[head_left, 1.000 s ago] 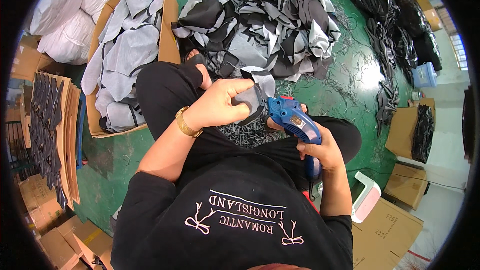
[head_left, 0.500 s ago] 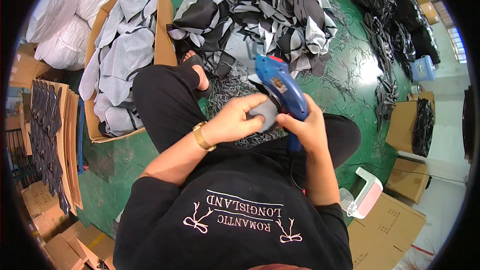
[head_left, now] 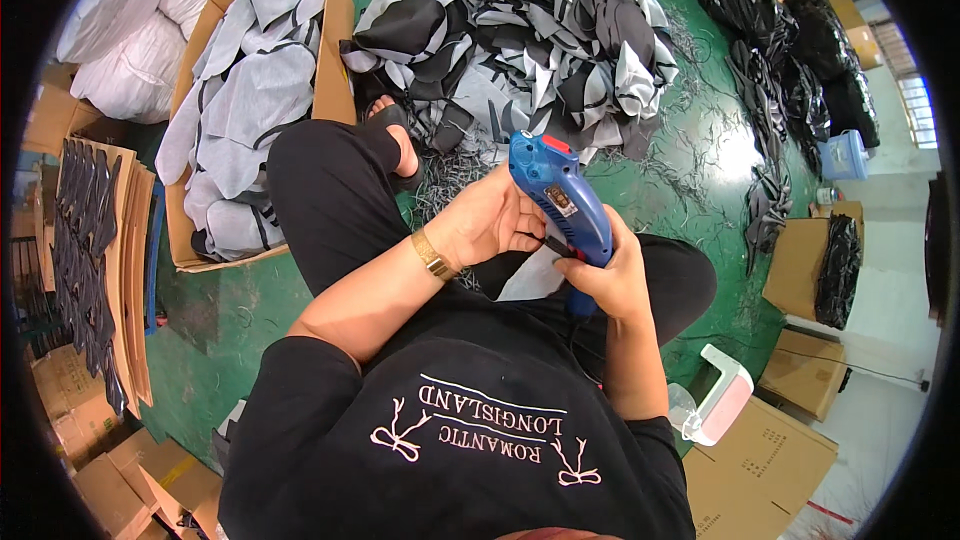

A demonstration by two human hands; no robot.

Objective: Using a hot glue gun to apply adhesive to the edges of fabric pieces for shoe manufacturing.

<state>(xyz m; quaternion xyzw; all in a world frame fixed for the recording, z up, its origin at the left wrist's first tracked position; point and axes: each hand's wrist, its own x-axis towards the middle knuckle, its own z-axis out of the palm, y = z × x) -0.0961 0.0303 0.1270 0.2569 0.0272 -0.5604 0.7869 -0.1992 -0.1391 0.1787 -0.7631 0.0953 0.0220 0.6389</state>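
My right hand (head_left: 612, 265) is wrapped around blue electric scissors (head_left: 565, 190) with a red button on top. Their dark blades (head_left: 500, 122) point away from me, toward the heap. Against the tool's left side, my left hand (head_left: 498, 218) is closed with curled fingers on the black edge of a grey and black fabric piece (head_left: 532, 278). The piece hangs below that hand, over my lap, and part of it is hidden behind the hands. A gold watch (head_left: 434, 254) is on my left wrist.
Ahead lies a large heap of grey and black fabric pieces (head_left: 540, 30), with thin trimmings scattered around. A cardboard box (head_left: 338, 40) of similar pieces stands at the left. A white and pink device (head_left: 725, 400) rests at my right, near flat cardboard (head_left: 765, 465).
The fabric piece has dropped from in front of the tool to hang below my left hand, which has turned and curled beside the scissors. The scissors' blades now show clearly.
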